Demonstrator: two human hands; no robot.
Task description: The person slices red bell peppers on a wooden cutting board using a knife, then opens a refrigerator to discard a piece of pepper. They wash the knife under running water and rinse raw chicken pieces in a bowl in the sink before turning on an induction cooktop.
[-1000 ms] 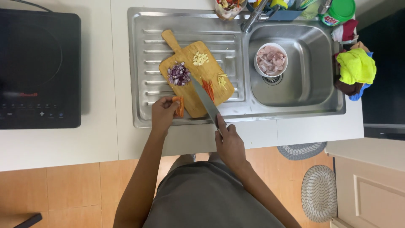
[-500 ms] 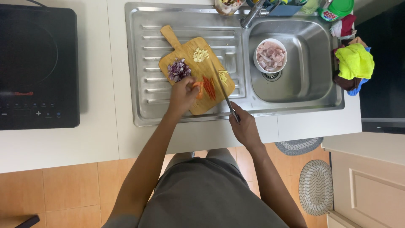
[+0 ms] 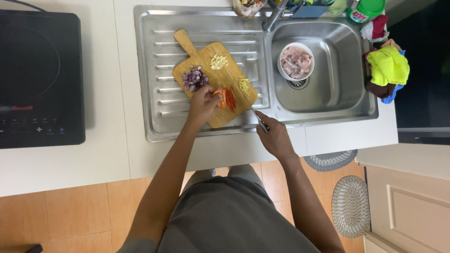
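left hand [image 3: 202,104] pinching orange carrot strips [image 3: 227,99] on paddle-shaped wooden board [image 3: 205,61] | right hand [image 3: 275,136] at 4 o'clock, fist round steel knife [image 3: 259,121] | blade points 11 o'clock

Grey garment — bare forearms, no sleeves

Left hand [image 3: 202,104] fingers curled downward, right hand [image 3: 274,136] in closed grip.
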